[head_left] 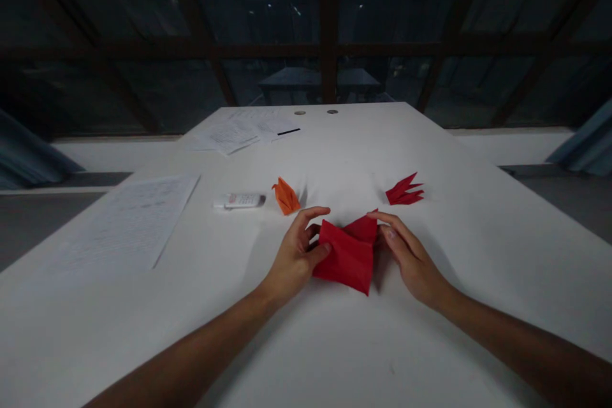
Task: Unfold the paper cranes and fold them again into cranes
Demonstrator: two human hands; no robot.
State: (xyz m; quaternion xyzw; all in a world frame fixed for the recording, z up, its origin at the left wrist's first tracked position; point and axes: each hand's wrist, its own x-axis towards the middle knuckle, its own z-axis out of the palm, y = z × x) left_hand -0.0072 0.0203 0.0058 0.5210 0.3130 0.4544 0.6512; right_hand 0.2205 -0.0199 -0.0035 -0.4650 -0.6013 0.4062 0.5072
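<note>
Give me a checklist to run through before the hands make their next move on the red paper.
1. Left hand holding the red paper: ok, thumb on its near face.
2. Right hand gripping firmly: cannot tell; its fingers are at the paper's right side, some partly hidden.
3. Red paper flat: not ok; it is bent, with a dip along its upper edge.
4. Small red folded piece clear of the right hand: ok, it lies apart, farther up the table.
5. Written sheet clear of both hands: ok, well off to the left.
</note>
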